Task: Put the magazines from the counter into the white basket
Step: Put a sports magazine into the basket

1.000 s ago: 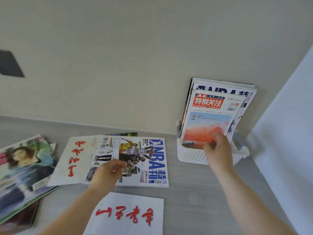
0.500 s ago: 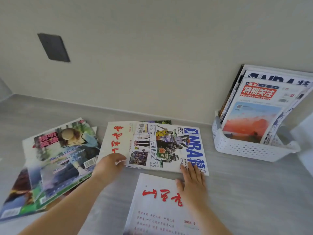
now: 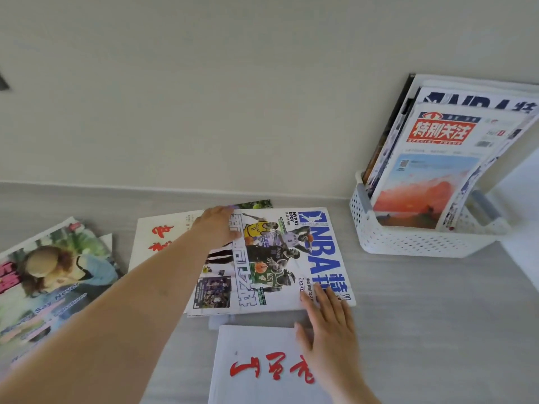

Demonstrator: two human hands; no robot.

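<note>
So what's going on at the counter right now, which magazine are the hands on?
A person is working on the basketball magazine lying flat on the counter. The left hand rests on its far left corner and the right hand presses its near right corner; it is not lifted yet. The white basket by the wall already holds several upright magazines. More lie on the counter, including a white one with red characters nearest the camera.
</note>
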